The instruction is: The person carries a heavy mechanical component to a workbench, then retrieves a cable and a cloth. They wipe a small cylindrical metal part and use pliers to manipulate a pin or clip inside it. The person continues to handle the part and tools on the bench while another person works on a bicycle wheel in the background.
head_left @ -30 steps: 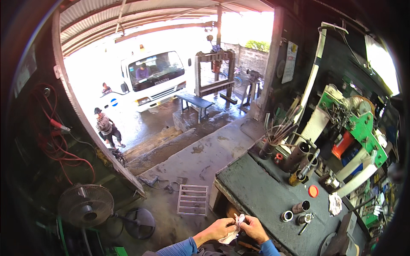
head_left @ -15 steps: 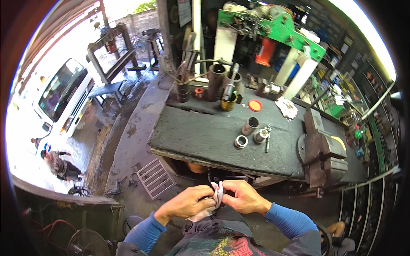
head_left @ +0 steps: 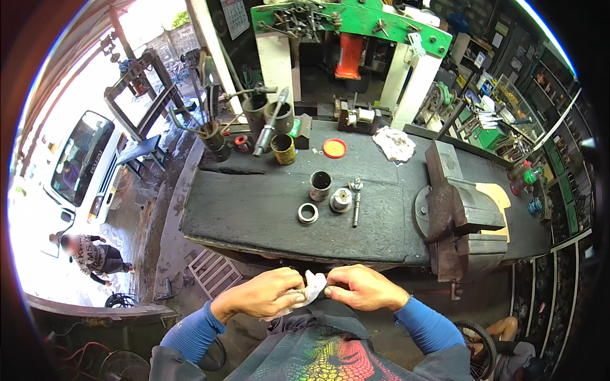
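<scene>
Low in front of my body, just off the bench's near edge, my left hand point(head_left: 267, 293) is closed around a crumpled white rag point(head_left: 314, 287). My right hand point(head_left: 367, 288) meets it there, thumb and fingers pinched together against the rag's right side; whatever is in that pinch is hidden. Beyond them on the dark workbench point(head_left: 254, 216) stand an upright metal cylinder sleeve point(head_left: 320, 185), a pale metal ring point(head_left: 308, 213) and a round machined metal part point(head_left: 341, 200). A slim metal rod with a jointed head point(head_left: 356, 206) lies beside these parts.
A heavy bench vise point(head_left: 467, 219) occupies the bench's right side. Farther back are a yellow can point(head_left: 283, 150), a red lid point(head_left: 335, 148), a crumpled white cloth point(head_left: 394, 145) and a green press frame point(head_left: 356, 25). One person point(head_left: 95, 254) walks outside left; another point(head_left: 508, 349) is low at right.
My view has shifted right and forward, so the bench parts appear farther left. Both hands stay together at the rag, which now sticks up less between them.
</scene>
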`<move>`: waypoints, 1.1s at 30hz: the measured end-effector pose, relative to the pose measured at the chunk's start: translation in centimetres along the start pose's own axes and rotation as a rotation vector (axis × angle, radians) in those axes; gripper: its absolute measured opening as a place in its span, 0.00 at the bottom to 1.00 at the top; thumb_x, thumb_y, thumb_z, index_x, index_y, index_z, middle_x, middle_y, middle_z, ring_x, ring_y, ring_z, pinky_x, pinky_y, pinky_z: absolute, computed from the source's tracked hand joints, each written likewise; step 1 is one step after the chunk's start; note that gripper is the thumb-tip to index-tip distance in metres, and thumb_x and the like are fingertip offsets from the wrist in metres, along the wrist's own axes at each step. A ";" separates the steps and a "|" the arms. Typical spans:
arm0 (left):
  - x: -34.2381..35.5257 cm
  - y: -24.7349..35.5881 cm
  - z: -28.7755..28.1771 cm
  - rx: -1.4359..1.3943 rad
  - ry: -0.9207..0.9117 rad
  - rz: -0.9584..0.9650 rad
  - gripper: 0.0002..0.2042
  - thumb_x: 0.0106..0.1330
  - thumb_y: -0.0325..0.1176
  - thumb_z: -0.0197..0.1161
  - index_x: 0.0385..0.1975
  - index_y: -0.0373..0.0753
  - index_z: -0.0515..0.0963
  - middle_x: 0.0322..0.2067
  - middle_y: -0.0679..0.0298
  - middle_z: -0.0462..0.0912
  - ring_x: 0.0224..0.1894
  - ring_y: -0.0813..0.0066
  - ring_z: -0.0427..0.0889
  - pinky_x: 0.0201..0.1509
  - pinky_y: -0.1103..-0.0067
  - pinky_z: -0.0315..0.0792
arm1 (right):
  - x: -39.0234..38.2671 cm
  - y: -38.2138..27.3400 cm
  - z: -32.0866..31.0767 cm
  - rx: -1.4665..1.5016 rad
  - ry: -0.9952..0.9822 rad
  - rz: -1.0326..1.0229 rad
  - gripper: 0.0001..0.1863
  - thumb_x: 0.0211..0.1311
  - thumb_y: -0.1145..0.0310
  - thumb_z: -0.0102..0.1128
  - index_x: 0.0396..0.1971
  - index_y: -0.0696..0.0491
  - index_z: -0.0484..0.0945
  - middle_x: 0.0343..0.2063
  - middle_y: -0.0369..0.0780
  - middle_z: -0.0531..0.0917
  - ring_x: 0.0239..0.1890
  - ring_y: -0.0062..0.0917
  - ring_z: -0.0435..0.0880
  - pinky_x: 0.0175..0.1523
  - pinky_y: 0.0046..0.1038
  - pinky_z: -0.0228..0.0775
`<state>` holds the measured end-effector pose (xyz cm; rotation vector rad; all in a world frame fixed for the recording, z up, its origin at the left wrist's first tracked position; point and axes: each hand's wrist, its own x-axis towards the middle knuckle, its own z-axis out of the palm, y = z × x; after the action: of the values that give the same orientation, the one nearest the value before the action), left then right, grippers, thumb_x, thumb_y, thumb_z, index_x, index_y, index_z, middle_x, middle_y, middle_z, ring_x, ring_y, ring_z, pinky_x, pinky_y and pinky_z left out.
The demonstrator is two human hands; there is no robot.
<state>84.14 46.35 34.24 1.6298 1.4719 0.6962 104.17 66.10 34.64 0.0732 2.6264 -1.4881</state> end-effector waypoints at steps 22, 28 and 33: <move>5.0 -5.2 -4.2 -0.325 0.787 -0.287 0.13 0.79 0.34 0.60 0.33 0.33 0.82 0.24 0.73 0.80 0.26 0.86 0.75 0.30 0.81 0.71 | -5.5 2.4 -7.5 0.654 0.653 0.252 0.12 0.72 0.68 0.63 0.30 0.59 0.85 0.25 0.35 0.84 0.25 0.17 0.80 0.33 0.22 0.74; 14.2 -4.8 5.3 -0.794 0.857 -0.074 0.15 0.81 0.40 0.58 0.37 0.33 0.79 0.32 0.67 0.82 0.30 0.81 0.77 0.35 0.79 0.73 | 5.0 4.2 1.7 0.748 0.964 0.131 0.10 0.75 0.69 0.61 0.35 0.60 0.84 0.27 0.31 0.83 0.29 0.11 0.76 0.35 0.19 0.70; 14.0 -5.2 4.1 -0.839 0.887 -0.143 0.16 0.76 0.37 0.63 0.31 0.28 0.79 0.27 0.67 0.77 0.31 0.84 0.70 0.33 0.76 0.68 | 7.2 4.5 4.1 0.813 0.950 0.177 0.10 0.75 0.72 0.57 0.35 0.61 0.84 0.29 0.31 0.84 0.31 0.10 0.76 0.35 0.19 0.70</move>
<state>87.09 59.15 26.11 0.5505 1.4954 1.7948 97.79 64.76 27.74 1.3136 2.1284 -2.8087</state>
